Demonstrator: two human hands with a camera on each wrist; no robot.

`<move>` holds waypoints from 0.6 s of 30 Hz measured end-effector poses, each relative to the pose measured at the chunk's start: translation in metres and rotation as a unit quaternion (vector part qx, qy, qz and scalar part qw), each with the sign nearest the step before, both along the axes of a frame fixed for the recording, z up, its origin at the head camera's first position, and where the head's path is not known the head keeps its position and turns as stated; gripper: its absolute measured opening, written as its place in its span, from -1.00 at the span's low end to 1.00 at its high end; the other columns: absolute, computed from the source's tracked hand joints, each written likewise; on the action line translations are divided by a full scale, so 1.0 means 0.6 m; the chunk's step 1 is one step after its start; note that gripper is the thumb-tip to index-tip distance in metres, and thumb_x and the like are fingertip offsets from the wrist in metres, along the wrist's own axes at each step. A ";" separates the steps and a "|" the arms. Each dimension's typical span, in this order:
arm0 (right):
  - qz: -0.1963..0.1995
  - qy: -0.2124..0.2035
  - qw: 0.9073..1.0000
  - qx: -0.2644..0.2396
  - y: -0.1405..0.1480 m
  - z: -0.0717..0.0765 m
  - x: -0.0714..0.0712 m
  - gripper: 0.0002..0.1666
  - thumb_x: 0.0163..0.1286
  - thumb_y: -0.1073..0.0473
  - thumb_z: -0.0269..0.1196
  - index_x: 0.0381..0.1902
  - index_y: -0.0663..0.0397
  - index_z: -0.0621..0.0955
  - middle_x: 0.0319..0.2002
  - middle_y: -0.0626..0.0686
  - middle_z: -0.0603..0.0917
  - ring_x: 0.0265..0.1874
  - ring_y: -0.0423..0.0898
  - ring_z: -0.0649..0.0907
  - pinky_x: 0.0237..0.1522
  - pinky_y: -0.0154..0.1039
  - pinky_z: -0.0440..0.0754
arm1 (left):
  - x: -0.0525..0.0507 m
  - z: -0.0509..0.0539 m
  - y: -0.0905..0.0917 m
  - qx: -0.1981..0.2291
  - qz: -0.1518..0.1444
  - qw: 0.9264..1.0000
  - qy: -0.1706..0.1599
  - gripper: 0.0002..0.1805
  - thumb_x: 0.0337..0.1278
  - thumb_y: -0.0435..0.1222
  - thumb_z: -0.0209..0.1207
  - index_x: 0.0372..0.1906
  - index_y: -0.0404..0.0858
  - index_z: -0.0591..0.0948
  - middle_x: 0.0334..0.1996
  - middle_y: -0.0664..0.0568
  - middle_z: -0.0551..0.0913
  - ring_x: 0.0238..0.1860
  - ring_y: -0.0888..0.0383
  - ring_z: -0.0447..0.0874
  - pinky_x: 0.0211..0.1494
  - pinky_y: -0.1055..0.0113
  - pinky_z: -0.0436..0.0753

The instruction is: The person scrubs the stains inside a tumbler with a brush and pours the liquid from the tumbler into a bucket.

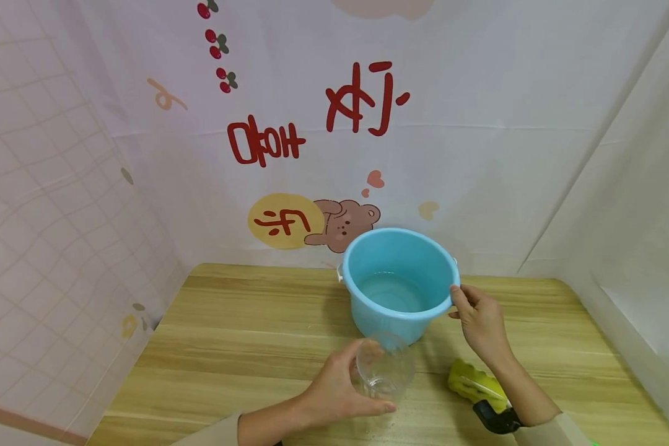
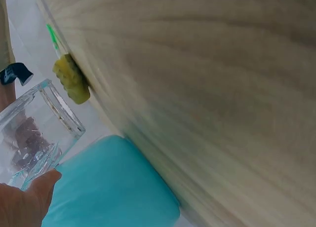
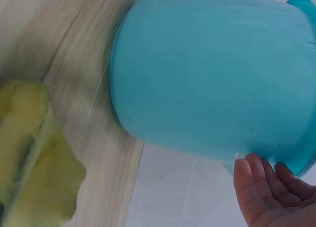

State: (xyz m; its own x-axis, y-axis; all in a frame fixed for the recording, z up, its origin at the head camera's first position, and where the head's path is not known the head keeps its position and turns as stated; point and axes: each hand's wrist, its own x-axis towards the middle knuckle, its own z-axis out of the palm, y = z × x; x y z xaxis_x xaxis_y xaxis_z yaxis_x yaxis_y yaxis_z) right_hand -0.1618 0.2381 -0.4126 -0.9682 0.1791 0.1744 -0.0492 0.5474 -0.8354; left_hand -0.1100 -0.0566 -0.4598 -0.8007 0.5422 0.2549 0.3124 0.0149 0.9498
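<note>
My left hand grips a clear, see-through cup in front of the blue bucket, above the table. In the left wrist view the cup has thick transparent walls, and my thumb lies against it. A light-blue bucket stands upright with some water at its bottom. At the bucket's right rim, my right hand pinches the edge, thumb on top and fingers beneath. The right wrist view shows those fingers curled against the bucket's side under the rim.
A yellow sponge brush lies on the wooden table, right of the cup and partly behind my right forearm. Behind the table hangs a white printed cloth. A white handle joint sticks out at the bucket's left rim.
</note>
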 end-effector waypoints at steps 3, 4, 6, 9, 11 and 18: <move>-0.001 -0.001 1.000 0.001 0.000 -0.001 0.000 -0.37 0.70 -0.09 0.07 0.28 0.40 0.59 0.01 0.37 0.73 -0.24 0.09 0.81 -0.28 -0.40 0.71 | 0.004 -0.005 0.003 0.000 -0.015 1.000 -0.009 -0.11 -0.09 -0.27 0.66 0.39 -0.21 0.47 0.24 0.01 0.59 0.27 0.04 0.58 0.25 0.12 0.67; -0.001 -0.001 1.000 0.001 0.000 -0.001 0.000 -0.37 0.70 -0.09 0.07 0.28 0.40 0.59 0.01 0.36 0.73 -0.24 0.08 0.81 -0.28 -0.40 0.71 | 0.004 -0.007 0.004 0.000 -0.020 1.000 -0.008 -0.10 -0.07 -0.27 0.65 0.41 -0.22 0.45 0.26 -0.01 0.58 0.28 0.04 0.57 0.25 0.11 0.67; -0.001 0.001 1.000 -0.001 0.000 -0.001 0.000 -0.38 0.70 -0.08 0.07 0.28 0.40 0.60 0.01 0.36 0.73 -0.25 0.07 0.81 -0.28 -0.40 0.71 | 0.006 -0.009 0.005 -0.003 -0.026 1.000 -0.007 -0.08 -0.05 -0.27 0.65 0.44 -0.22 0.42 0.28 -0.07 0.57 0.30 0.03 0.56 0.26 0.11 0.66; -0.002 0.007 1.000 -0.003 0.000 -0.002 0.000 -0.39 0.69 -0.07 0.09 0.27 0.40 0.60 0.00 0.35 0.74 -0.26 0.05 0.81 -0.28 -0.41 0.71 | 0.008 -0.011 0.007 -0.013 -0.024 1.000 -0.010 -0.11 -0.06 -0.26 0.65 0.40 -0.19 0.44 0.29 -0.09 0.56 0.31 0.00 0.55 0.30 0.10 0.63; -0.002 0.010 1.000 -0.003 -0.001 -0.002 0.000 -0.40 0.69 -0.06 0.09 0.26 0.40 0.61 -0.01 0.35 0.74 -0.28 0.03 0.81 -0.28 -0.41 0.71 | 0.010 -0.014 0.008 -0.021 -0.023 0.999 -0.015 -0.12 -0.07 -0.24 0.66 0.38 -0.14 0.45 0.28 -0.04 0.56 0.32 -0.03 0.55 0.32 0.09 0.61; -0.002 0.011 1.000 -0.005 -0.001 -0.001 -0.001 -0.41 0.70 -0.05 0.09 0.26 0.41 0.61 -0.01 0.35 0.74 -0.27 0.03 0.81 -0.27 -0.42 0.70 | 0.016 -0.025 0.010 -0.062 -0.020 0.998 -0.007 -0.07 -0.08 -0.15 0.67 0.41 -0.13 0.41 0.29 -0.06 0.57 0.32 0.04 0.54 0.36 0.15 0.58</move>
